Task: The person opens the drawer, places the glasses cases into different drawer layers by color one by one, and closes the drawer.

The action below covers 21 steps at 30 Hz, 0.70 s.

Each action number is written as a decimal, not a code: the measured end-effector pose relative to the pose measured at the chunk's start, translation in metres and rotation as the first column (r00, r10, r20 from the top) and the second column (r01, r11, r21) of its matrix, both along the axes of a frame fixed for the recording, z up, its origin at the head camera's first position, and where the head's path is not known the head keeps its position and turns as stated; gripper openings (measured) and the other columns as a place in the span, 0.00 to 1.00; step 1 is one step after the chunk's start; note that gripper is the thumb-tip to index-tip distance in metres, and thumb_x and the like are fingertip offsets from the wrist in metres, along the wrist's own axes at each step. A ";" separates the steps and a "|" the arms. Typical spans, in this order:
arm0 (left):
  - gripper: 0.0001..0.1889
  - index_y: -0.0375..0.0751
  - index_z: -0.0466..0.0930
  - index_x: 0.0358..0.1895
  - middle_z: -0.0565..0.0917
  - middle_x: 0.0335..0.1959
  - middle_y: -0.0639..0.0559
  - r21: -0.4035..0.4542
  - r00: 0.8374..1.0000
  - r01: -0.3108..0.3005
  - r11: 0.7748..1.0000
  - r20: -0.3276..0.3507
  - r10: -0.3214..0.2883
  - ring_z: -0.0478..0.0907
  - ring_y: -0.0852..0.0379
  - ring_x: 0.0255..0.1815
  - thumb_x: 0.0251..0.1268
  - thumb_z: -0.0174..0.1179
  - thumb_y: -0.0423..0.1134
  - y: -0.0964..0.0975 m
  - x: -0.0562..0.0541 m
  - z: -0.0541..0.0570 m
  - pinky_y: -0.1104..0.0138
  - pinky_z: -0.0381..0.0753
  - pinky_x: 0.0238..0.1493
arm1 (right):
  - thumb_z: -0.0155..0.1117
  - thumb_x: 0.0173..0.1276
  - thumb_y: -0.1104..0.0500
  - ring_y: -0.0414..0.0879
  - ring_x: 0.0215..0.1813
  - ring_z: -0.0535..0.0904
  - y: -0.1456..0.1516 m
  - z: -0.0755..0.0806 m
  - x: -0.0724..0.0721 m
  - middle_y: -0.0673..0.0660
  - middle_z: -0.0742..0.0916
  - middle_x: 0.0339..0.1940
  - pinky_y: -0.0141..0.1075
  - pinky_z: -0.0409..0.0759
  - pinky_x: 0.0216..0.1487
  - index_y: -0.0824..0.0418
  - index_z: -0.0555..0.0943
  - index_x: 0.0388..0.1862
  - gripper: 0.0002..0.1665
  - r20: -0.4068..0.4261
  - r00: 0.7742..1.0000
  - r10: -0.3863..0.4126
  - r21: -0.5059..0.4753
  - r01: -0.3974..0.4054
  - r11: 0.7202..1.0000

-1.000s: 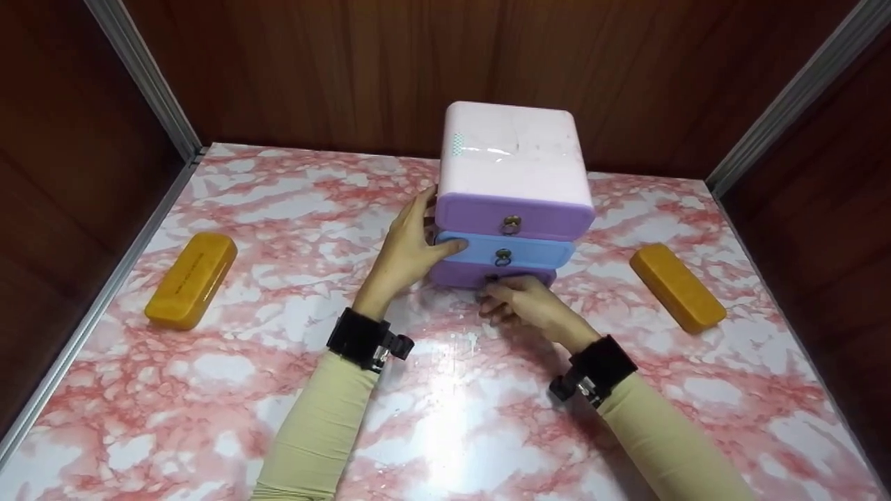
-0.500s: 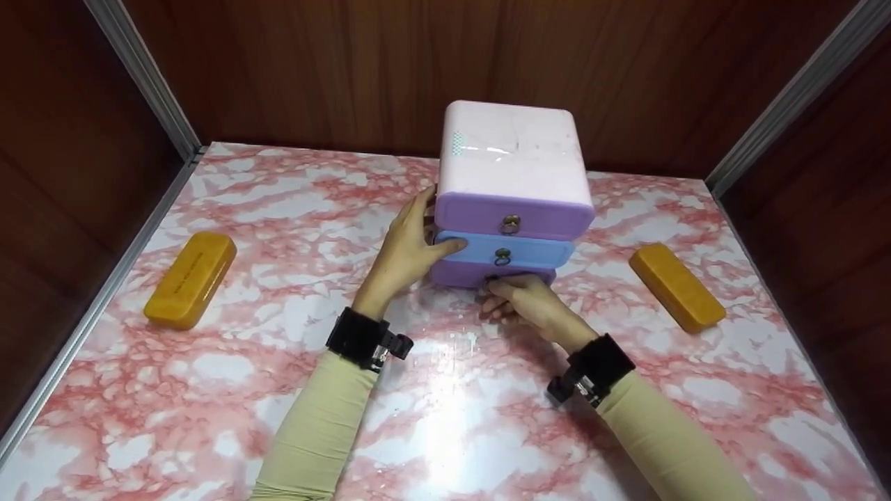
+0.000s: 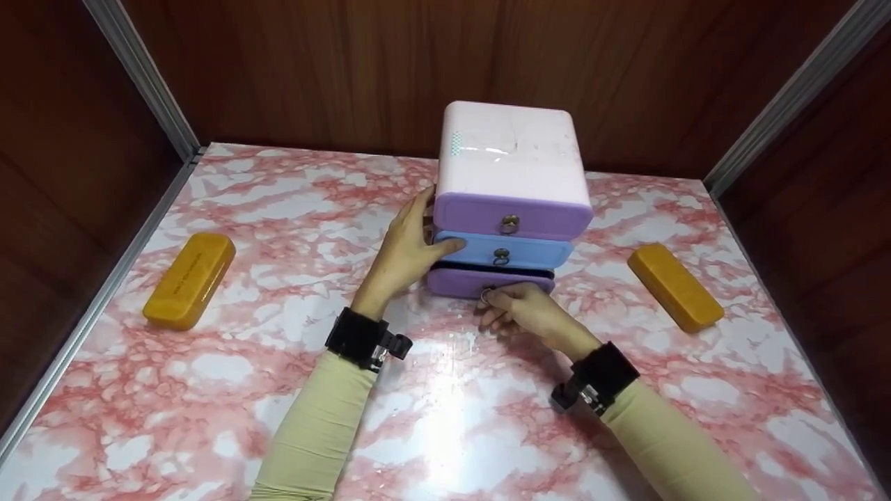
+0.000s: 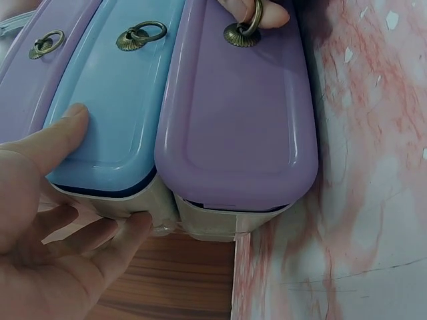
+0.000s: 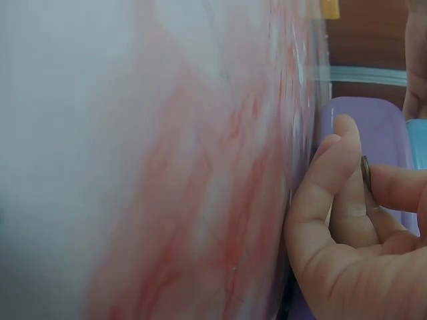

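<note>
A small drawer cabinet (image 3: 515, 146) with a pale pink top stands near the back of the table. My left hand (image 3: 404, 250) grips its left side, thumb on the front of the blue middle drawer (image 4: 113, 100) and fingers along the casing. Low at the front, my right hand (image 3: 532, 313) pinches the brass ring pull (image 4: 252, 23) of the bottom purple drawer (image 3: 456, 283). That drawer is out a little, with a dark gap above its front. The top purple drawer (image 3: 473, 212) is closed. Inside the bottom drawer nothing can be made out.
One yellow oblong case (image 3: 189, 282) lies on the left of the pink marbled table (image 3: 278, 417), and a similar yellow case (image 3: 675, 287) on the right. Brown wood-grain panels (image 3: 334, 76) with metal edge strips enclose the back and sides.
The bottom purple drawer has come slightly out toward me, and its ring pull is tilted forward in my right fingers. My left hand stays in place on the cabinet.
</note>
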State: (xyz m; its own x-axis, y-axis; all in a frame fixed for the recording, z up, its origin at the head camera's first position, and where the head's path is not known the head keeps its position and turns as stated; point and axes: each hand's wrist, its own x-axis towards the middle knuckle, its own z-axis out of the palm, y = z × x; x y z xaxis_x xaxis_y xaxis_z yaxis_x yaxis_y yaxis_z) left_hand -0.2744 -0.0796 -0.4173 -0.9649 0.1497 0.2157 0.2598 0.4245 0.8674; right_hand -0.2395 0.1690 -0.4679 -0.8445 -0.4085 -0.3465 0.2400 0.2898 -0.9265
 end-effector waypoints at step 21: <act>0.56 0.41 0.51 0.86 0.66 0.80 0.37 -0.004 1.000 0.008 1.000 -0.013 -0.008 0.74 0.39 0.73 0.61 0.79 0.48 0.000 0.000 0.001 0.53 0.76 0.74 | 0.53 0.86 0.57 0.45 0.30 0.88 0.002 0.000 0.020 0.63 0.92 0.37 0.34 0.86 0.31 0.72 0.85 0.53 0.20 0.003 0.998 0.068 0.031 -0.068 0.997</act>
